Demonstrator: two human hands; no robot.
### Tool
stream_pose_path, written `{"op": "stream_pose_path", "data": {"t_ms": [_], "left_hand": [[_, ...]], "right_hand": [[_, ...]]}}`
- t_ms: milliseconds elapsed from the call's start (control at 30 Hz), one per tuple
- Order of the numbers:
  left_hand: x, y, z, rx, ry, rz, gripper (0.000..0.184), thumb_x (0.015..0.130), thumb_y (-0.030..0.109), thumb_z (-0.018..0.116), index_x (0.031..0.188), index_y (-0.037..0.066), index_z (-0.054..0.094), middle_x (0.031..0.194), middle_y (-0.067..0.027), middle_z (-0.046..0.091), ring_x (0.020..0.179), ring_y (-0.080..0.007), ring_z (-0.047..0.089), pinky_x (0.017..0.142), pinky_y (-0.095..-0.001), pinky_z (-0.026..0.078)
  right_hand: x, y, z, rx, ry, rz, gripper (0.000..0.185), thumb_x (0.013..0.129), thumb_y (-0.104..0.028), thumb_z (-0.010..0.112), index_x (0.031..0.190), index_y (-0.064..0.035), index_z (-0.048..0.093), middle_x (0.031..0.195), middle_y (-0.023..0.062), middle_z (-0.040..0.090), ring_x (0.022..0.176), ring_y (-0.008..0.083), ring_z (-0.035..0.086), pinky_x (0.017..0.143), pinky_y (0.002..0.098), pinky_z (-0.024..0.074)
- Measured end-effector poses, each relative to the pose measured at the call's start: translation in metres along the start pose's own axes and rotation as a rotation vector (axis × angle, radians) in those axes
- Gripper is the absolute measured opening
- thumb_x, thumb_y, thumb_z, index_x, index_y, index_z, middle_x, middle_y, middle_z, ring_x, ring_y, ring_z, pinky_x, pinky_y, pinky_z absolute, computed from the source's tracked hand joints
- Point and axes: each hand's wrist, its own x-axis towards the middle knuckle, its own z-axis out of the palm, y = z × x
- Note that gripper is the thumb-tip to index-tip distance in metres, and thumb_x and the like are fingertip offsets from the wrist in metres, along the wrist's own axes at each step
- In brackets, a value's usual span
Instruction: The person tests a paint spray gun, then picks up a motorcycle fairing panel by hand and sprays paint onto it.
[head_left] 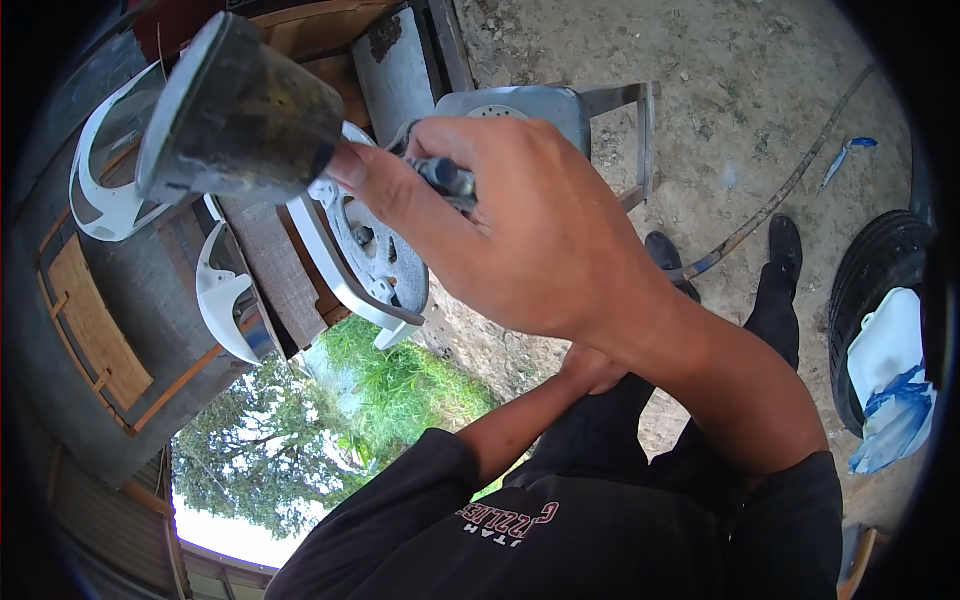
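My right hand (540, 230) is raised in the middle of the view, its fingers wrapped round a spray gun (445, 178). The gun's dark, paint-stained cup (250, 115) sticks out to the left, close to the camera. Beyond the hand lie a white curved frame (345, 265) and a whitish round part with openings (385, 245). Lower down, my left hand (597, 368) is by my thigh, partly covered by my right forearm; its fingers are hidden.
White curved panels (90, 215) (222, 290) rest on a dark surface at left. A grey perforated seat (555, 108) stands beyond my hand. A hose (775, 200) crosses the ground near my shoes. A tire (845, 300), white container (888, 335) and blue plastic bag (895, 425) are at right.
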Motion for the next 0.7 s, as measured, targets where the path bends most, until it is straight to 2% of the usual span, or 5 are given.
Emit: {"op": "stream_pose_path", "data": {"t_ms": [67,267,367,567,700], "left_hand": [[0.000,-0.003,0.003,-0.002,-0.006,-0.021,0.068,0.111,0.052,0.067,0.164,0.009,0.062,0.174,-0.0243,0.056,0.163,-0.0470,0.047,0.135,-0.0561,0.035],[0.001,-0.014,0.015,-0.011,-0.064,-0.110,0.073,0.112,0.061,0.066,0.164,0.010,0.063,0.174,-0.0246,0.056,0.165,-0.0464,0.046,0.136,-0.0564,0.034],[0.000,-0.023,0.018,-0.044,-0.158,-0.158,0.083,0.109,0.068,0.068,0.170,0.012,0.057,0.180,-0.0243,0.049,0.169,-0.0448,0.040,0.138,-0.0565,0.030],[-0.005,-0.020,0.017,-0.058,0.004,0.033,0.073,0.112,0.054,0.068,0.167,0.007,0.058,0.175,-0.0258,0.053,0.165,-0.0456,0.045,0.136,-0.0551,0.035],[-0.007,-0.011,0.008,-0.021,0.028,0.051,0.068,0.110,0.049,0.069,0.162,0.006,0.061,0.170,-0.0262,0.056,0.160,-0.0470,0.048,0.133,-0.0554,0.037]], "right_hand": [[0.006,-0.008,-0.004,-0.045,0.005,0.035,0.068,0.113,-0.054,0.070,0.076,0.0034,0.071,0.064,0.0288,0.067,0.065,0.0505,0.075,0.068,0.0583,0.0617],[0.002,0.007,0.008,-0.046,0.118,-0.015,0.066,0.113,-0.053,0.071,0.078,0.0028,0.073,0.063,0.0292,0.068,0.064,0.0468,0.077,0.063,0.0559,0.0628],[-0.003,0.000,0.009,-0.091,0.073,0.007,0.066,0.113,-0.054,0.070,0.079,0.0026,0.074,0.063,0.0277,0.068,0.064,0.0459,0.077,0.064,0.0558,0.0635],[-0.011,-0.009,0.003,-0.039,-0.096,0.091,0.069,0.114,-0.055,0.069,0.074,0.0005,0.071,0.060,0.0245,0.066,0.060,0.0433,0.074,0.061,0.0543,0.0601],[-0.010,-0.003,0.007,-0.020,0.033,-0.010,0.073,0.115,-0.057,0.068,0.070,0.0000,0.068,0.056,0.0200,0.062,0.054,0.0374,0.070,0.057,0.0511,0.0573]]}}
